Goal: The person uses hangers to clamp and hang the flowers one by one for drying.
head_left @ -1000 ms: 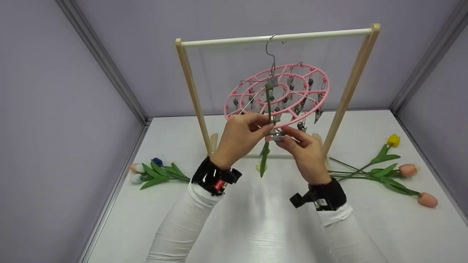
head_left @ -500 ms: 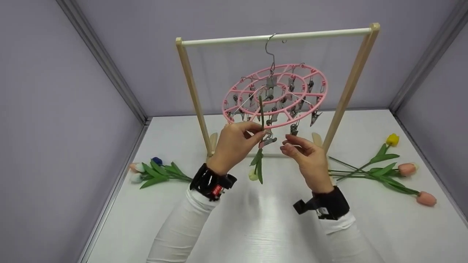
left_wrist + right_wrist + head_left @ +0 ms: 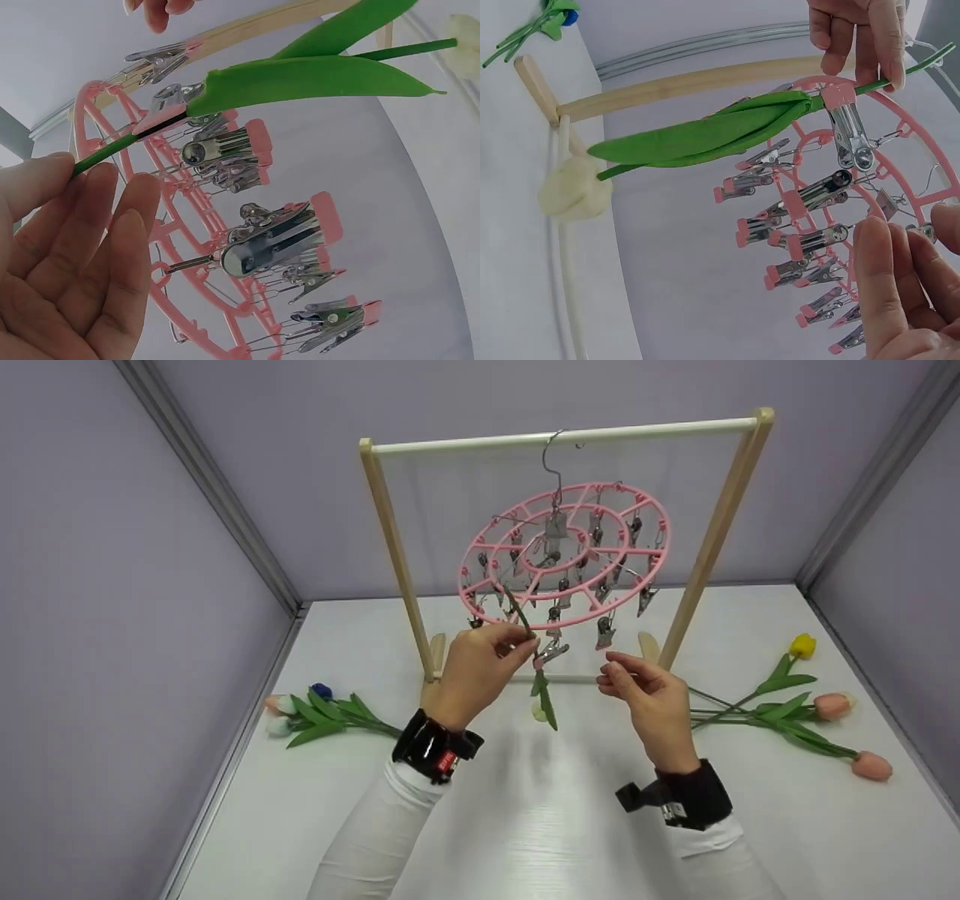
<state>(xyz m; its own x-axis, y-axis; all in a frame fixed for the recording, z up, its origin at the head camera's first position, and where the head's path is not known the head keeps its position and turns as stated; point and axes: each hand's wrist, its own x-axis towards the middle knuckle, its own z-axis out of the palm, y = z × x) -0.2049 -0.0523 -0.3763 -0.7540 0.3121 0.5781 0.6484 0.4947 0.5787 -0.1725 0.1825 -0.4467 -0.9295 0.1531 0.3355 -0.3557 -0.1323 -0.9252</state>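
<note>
My left hand pinches the green stem of a cream artificial tulip between thumb and forefinger. The bloom points down and the stem's bare end sticks up past the fingers. A metal clip with pink tips is clamped on the stem just above the leaves. That clip hangs from the near rim of a pink round clip hanger. My right hand holds nothing; its fingers are loosely bent, apart from the clip and just below a neighbouring hanging clip.
The hanger hooks over the white rod of a wooden stand. Several more clips dangle from its rings. Tulips with blue, pink and pale blooms lie at left on the white table; yellow and pink tulips lie at right.
My right hand has let go of the clip and drawn back right and down. The clip now grips the stem. My left hand has sunk slightly, still pinching the stem.
</note>
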